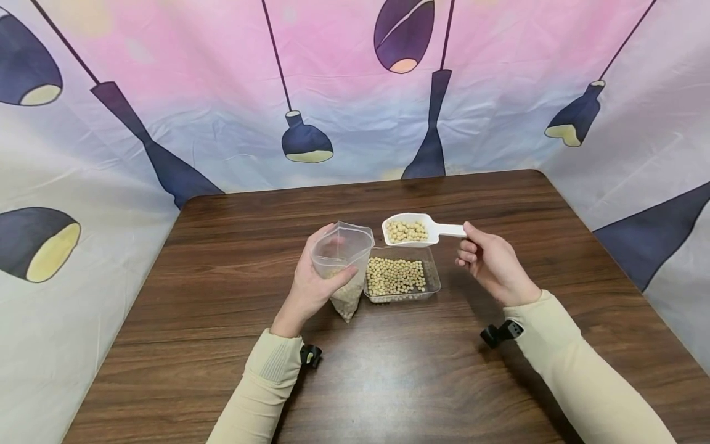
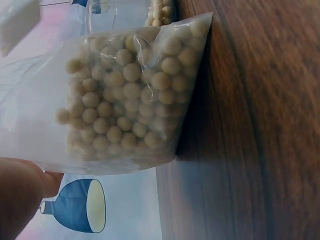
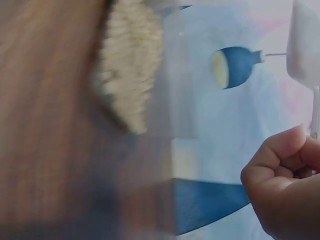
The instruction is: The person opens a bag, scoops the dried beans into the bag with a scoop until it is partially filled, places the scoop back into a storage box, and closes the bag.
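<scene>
Beans (image 1: 406, 231) fill a white scoop (image 1: 413, 230) that the right hand (image 1: 493, 265) holds by its handle, fingers curled round the handle's end. The scoop hangs level, above the far edge of a clear tray (image 1: 432, 285) and just right of a bag's open mouth. More pale round beans lie in the tray, which sits on a dark wooden table (image 1: 233, 345).

Left of the tray, touching it or nearly so, a clear plastic bag (image 1: 344, 253) stands on the table, its lower part filled with the same beans. The left hand (image 1: 310, 283) grips the bag around its middle, thumb on the near side and fingers wrapped behind, holding the top open.

From the left wrist, the bag (image 2: 125, 95) fills most of the picture, packed with beans (image 2: 120, 100), its bottom resting on the table (image 2: 250, 150); a fingertip (image 2: 20, 195) shows at the corner.

From the right wrist, the picture is blurred: the curled right hand (image 3: 285, 185) sits at the lower edge, with the tray's beans (image 3: 130, 60) beyond.

Both sleeves are cream. A printed cloth (image 1: 222, 92) with dark hanging lamps surrounds the table.
</scene>
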Demonstrator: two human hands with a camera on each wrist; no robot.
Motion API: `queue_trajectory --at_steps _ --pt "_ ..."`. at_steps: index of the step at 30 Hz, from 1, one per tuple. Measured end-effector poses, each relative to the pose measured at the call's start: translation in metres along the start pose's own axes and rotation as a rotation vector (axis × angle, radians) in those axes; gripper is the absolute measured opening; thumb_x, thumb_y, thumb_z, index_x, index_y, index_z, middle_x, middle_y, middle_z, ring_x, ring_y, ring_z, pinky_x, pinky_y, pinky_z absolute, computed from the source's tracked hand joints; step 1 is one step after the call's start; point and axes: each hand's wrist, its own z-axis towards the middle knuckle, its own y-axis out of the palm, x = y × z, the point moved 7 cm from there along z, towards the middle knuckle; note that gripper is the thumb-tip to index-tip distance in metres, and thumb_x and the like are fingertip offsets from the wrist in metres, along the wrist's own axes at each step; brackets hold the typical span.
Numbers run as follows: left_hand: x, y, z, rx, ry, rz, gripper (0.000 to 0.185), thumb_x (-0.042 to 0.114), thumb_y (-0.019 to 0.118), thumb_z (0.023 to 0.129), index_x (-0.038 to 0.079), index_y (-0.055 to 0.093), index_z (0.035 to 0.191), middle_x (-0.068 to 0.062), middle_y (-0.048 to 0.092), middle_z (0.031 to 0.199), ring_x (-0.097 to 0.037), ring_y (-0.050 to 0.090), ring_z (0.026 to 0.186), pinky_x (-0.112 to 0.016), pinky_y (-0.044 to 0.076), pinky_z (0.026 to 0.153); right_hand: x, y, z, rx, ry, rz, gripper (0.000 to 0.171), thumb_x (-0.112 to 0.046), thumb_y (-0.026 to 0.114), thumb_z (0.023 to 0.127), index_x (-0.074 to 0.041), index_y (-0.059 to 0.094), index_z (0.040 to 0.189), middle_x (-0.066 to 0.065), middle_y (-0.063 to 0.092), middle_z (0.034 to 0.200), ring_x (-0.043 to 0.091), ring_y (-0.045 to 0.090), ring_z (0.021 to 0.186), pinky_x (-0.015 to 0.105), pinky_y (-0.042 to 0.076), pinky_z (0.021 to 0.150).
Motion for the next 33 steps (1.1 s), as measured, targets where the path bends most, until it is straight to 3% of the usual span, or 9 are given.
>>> queue_trajectory --at_steps 5,13,33 --pt "-0.001 0.0 0.0 0.0 -0.002 -0.001 0.076 -0.007 0.076 0.078 -0.003 0.036 0.142 -0.029 0.055 0.123 -0.041 0.049 0.117 -0.033 0.042 0.093 -0.023 0.021 -0.005 -0.039 -0.054 -0.01 0.029 -0.03 0.053 0.101 -0.011 0.04 0.084 -0.002 0.035 0.066 0.014 0.034 0.061 0.025 0.041 0.064" --pt "-0.002 0.0 0.0 -0.007 -0.031 -0.014 0.075 -0.006 0.075 0.079 -0.002 0.036 0.143 -0.028 0.054 0.124 -0.041 0.05 0.117 -0.043 0.041 0.094 -0.045 0.047 -0.007 -0.064 -0.136 -0.069 0.029 -0.028 0.055 0.1 -0.009 0.046 0.081 -0.002 0.035 0.067 0.013 0.035 0.06 0.024 0.041 0.061" --pt "-0.001 -0.001 0.001 0.002 0.011 -0.016 0.076 -0.01 0.075 0.077 -0.006 0.035 0.141 -0.029 0.055 0.122 -0.04 0.052 0.114 -0.029 0.044 0.091 -0.082 0.076 -0.016 -0.032 -0.446 -0.237 0.039 -0.022 0.056 0.1 -0.007 0.046 0.066 0.003 0.036 0.063 0.016 0.035 0.057 0.026 0.039 0.059"
